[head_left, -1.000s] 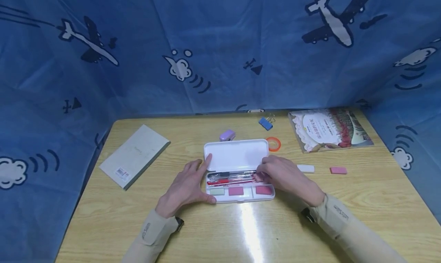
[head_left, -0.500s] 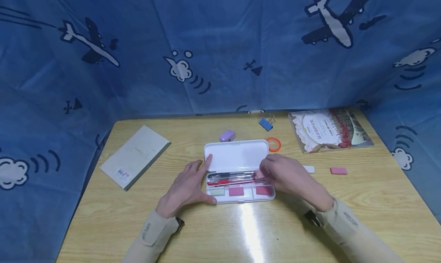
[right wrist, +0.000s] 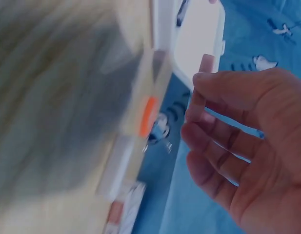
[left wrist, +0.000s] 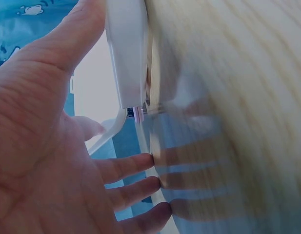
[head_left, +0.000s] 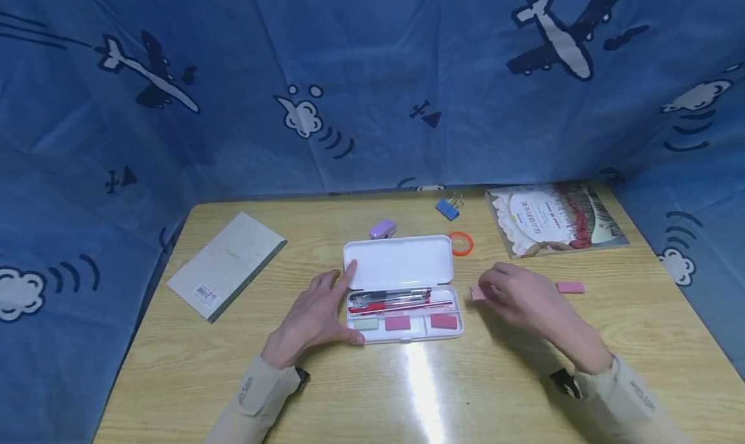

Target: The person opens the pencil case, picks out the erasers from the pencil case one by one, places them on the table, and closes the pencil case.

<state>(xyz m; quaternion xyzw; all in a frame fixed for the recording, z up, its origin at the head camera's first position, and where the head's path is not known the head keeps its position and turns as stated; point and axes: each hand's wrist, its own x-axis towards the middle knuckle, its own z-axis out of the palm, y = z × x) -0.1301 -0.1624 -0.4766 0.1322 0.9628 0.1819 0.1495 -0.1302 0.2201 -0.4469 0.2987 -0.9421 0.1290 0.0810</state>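
Note:
My left hand (head_left: 311, 315) rests against the left end of a white pencil case (head_left: 401, 263), fingers spread, thumb at its front edge and index finger at the raised lid. Inside lie a black pen (head_left: 378, 295), a red pen (head_left: 368, 308), a pale green eraser (head_left: 367, 324) and two pink erasers (head_left: 398, 322) in the front compartments. To the right of the case, my right hand (head_left: 524, 302) pinches a light pink eraser (right wrist: 207, 63) between thumb and fingers, above the table. A white eraser (right wrist: 116, 161) shows in the right wrist view; the right hand hides it in the head view.
Another pink eraser (head_left: 570, 287) lies right of the right hand. Behind the case are a small purple object (head_left: 383, 229), an orange tape roll (head_left: 460, 253) and a blue binder clip (head_left: 448, 209). A grey notebook (head_left: 227, 263) lies left, a picture-covered book (head_left: 559, 218) back right.
My right hand has lifted the light pink eraser out of the pencil case's right end and carried it rightward, clear of the case. The left hand has stayed in place.

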